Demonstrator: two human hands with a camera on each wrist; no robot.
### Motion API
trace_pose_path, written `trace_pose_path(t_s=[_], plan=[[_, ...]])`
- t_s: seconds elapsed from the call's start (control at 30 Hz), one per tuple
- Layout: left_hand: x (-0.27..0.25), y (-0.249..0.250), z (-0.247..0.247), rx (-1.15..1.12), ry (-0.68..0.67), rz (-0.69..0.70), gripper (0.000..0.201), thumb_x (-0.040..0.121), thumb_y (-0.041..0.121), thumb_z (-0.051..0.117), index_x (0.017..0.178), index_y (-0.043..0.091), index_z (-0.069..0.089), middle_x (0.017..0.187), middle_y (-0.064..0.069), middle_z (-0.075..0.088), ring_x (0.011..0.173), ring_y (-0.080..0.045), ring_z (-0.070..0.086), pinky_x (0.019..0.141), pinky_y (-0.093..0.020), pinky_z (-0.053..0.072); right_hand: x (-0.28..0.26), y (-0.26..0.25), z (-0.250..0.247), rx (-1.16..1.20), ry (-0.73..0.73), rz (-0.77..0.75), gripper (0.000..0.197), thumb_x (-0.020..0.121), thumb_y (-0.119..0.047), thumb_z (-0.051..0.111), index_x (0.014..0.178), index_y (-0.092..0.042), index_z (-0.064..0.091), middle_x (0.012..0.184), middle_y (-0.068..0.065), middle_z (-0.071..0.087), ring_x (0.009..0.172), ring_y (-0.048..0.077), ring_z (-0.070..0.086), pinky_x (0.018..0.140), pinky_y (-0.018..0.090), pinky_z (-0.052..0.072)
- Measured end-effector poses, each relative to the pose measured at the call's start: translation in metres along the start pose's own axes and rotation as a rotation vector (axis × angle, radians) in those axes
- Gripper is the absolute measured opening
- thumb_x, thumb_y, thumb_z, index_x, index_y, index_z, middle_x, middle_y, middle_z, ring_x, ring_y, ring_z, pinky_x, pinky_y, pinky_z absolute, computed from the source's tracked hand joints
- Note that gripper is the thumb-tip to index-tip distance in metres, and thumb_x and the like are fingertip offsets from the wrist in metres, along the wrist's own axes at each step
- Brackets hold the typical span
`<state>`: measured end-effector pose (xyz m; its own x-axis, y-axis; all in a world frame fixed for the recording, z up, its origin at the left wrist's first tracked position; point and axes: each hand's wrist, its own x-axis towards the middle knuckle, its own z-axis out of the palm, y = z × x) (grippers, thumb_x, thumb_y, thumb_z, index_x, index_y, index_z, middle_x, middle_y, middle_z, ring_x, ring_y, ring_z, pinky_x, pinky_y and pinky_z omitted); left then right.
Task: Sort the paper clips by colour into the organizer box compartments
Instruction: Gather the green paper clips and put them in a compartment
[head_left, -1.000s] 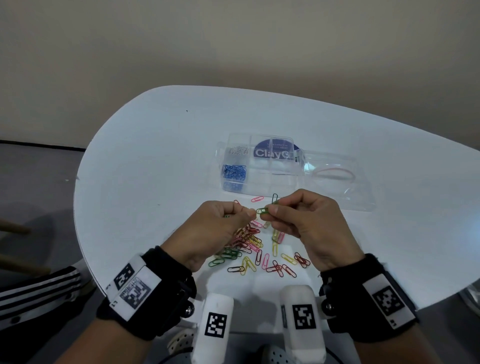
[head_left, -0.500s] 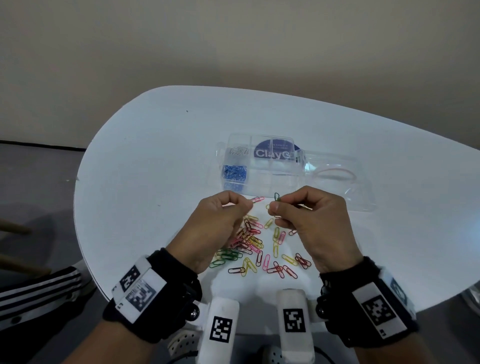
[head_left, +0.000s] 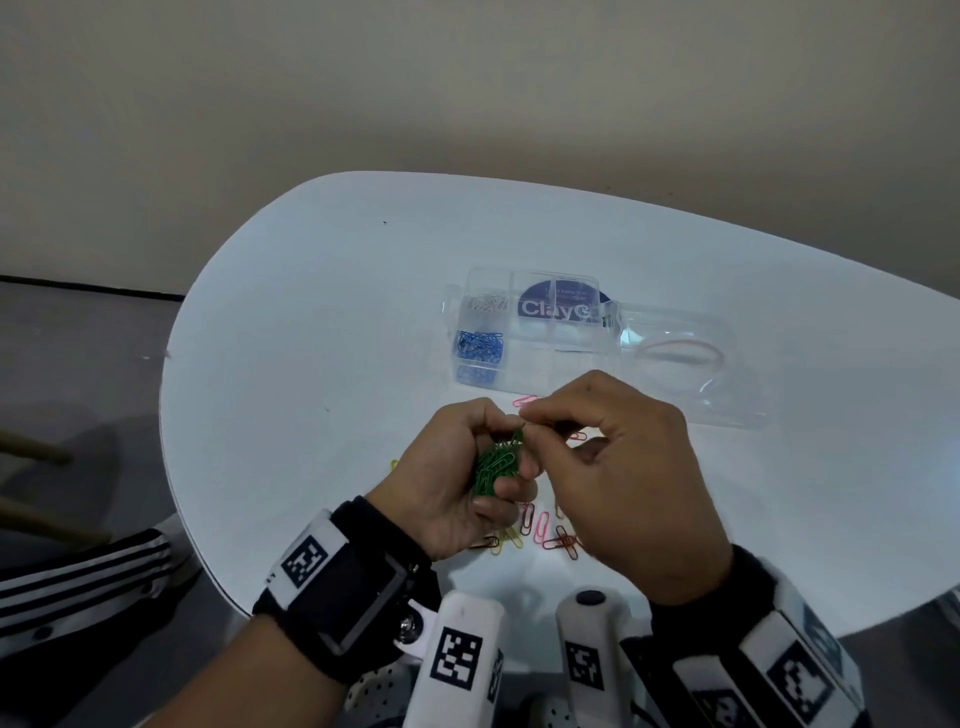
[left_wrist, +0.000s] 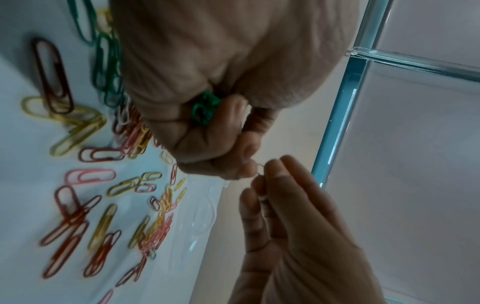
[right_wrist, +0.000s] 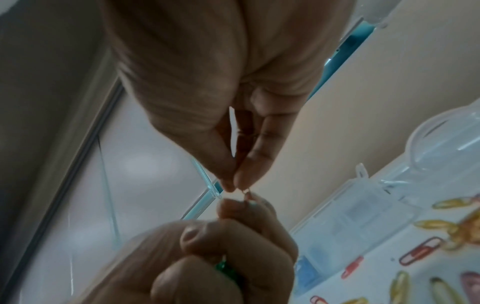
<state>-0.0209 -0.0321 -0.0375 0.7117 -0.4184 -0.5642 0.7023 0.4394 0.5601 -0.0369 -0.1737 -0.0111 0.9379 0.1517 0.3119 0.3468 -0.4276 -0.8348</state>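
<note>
The left hand (head_left: 457, 483) is raised above the white desk (head_left: 311, 322) with its fingers curled around a bunch of green paper clips (head_left: 496, 465); the bunch lies in the palm, and one end protrudes near the fingertips. In the left wrist view, green clips (left_wrist: 203, 111) show between the curled fingers. Directly to the right, the right hand (head_left: 623, 467) meets the left, its thumb and forefinger pressed together in a pinch at the top of the bunch; the wrist views show a thin wire loop (left_wrist: 259, 167) between the two hands' fingertips, but its colour cannot be determined. Below both hands, the loose paper clips (head_left: 540, 530) in red, pink and yellow lie scattered on the desk near its front edge. Farther back and to the right stands the clear organizer box (head_left: 530, 332): its front left compartment contains blue paper clips (head_left: 480, 345), and the compartment behind that contains silver paper clips (head_left: 488, 302). The open transparent lid (head_left: 685, 364) lies flat to the right of the box.
</note>
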Motion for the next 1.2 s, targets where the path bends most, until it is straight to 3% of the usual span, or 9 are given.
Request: trace_pose_path(t_s=[0.23,0.37,0.47,0.63,0.77,0.83,0.93,1.07,1.2], plan=[[0.008,0.019,-0.002,-0.004,0.153,0.108,0.03,0.088,0.024,0.046,0.063,0.011,0.055,0.054,-0.001,0.042,0.037,-0.009,0.028,0.034,-0.013,0.013,0.006,0.024,-0.017,-0.192,-0.014,0.154,0.017,0.079,-0.01,0.073,0.073,-0.026,0.07,0.071,-0.012,0.066,0.073,0.004,0.064,0.064,0.011,0.046],[0.028,0.063,0.012,0.104,0.286,0.281,0.044,0.098,0.03,0.045,0.057,0.023,0.034,0.048,0.007,0.023,0.034,-0.008,0.017,0.033,-0.014,0.009,0.007,0.041,-0.021,-0.254,0.024,0.267,0.006,0.083,-0.029,0.072,0.079,-0.026,0.069,0.077,-0.013,0.068,0.076,0.003,0.064,0.075,0.03,0.055],[0.055,0.096,0.029,0.13,0.332,0.431,0.044,0.101,0.03,0.039,0.059,0.025,0.026,0.048,0.007,0.018,0.037,-0.01,0.013,0.038,-0.014,0.008,0.01,0.044,-0.023,-0.222,0.121,0.275,0.011,0.084,-0.033,0.071,0.075,-0.027,0.067,0.074,-0.014,0.068,0.074,0.003,0.064,0.074,0.033,0.056],[0.108,0.127,0.055,0.062,0.379,0.568,0.039,0.099,0.017,0.033,0.06,0.02,0.032,0.045,0.005,0.026,0.039,-0.012,0.016,0.041,-0.019,0.013,0.011,0.046,-0.029,-0.17,0.195,0.298,0.015,0.085,-0.032,0.071,0.072,-0.026,0.067,0.069,-0.013,0.068,0.069,0.003,0.063,0.066,0.028,0.054],[0.134,0.138,0.054,0.012,0.453,0.609,0.04,0.098,0.017,0.037,0.059,0.016,0.04,0.047,0.001,0.04,0.041,-0.016,0.038,0.049,-0.023,0.03,0.011,0.05,-0.033,-0.161,0.229,0.281,0.016,0.085,-0.033,0.071,0.071,-0.027,0.067,0.066,-0.013,0.067,0.065,0.004,0.062,0.062,0.024,0.05],[0.141,0.138,0.048,0.033,0.458,0.644,0.041,0.1,0.017,0.036,0.061,0.011,0.048,0.053,-0.003,0.052,0.052,-0.02,0.057,0.052,-0.025,0.037,0.011,0.051,-0.033,-0.157,0.228,0.28,0.017,0.086,-0.034,0.07,0.071,-0.026,0.067,0.066,-0.014,0.067,0.064,0.005,0.062,0.062,0.027,0.052],[0.145,0.134,0.043,0.029,0.409,0.682,0.042,0.101,0.016,0.036,0.064,0.008,0.056,0.066,-0.008,0.062,0.068,-0.023,0.066,0.048,-0.022,0.038,0.01,0.051,-0.035,-0.152,0.233,0.276,0.017,0.085,-0.034,0.07,0.072,-0.026,0.067,0.066,-0.014,0.066,0.065,0.005,0.061,0.063,0.03,0.054],[0.139,0.134,0.042,0.11,0.386,0.672,0.039,0.099,0.02,0.038,0.07,0.012,0.064,0.073,-0.003,0.071,0.081,-0.017,0.069,0.08,-0.033,0.032,0.01,0.05,-0.035,-0.14,0.222,0.264,0.016,0.085,-0.034,0.07,0.072,-0.026,0.067,0.065,-0.014,0.066,0.064,0.005,0.061,0.063,0.027,0.053],[0.122,0.133,0.042,0.154,0.37,0.667,0.027,0.095,0.013,0.041,0.086,0.011,0.066,0.085,-0.005,0.072,0.089,-0.016,0.07,0.093,-0.033,0.036,0.009,0.049,-0.033,-0.139,0.211,0.25,0.016,0.085,-0.032,0.071,0.071,-0.026,0.067,0.065,-0.014,0.066,0.064,0.005,0.061,0.06,0.022,0.049]])
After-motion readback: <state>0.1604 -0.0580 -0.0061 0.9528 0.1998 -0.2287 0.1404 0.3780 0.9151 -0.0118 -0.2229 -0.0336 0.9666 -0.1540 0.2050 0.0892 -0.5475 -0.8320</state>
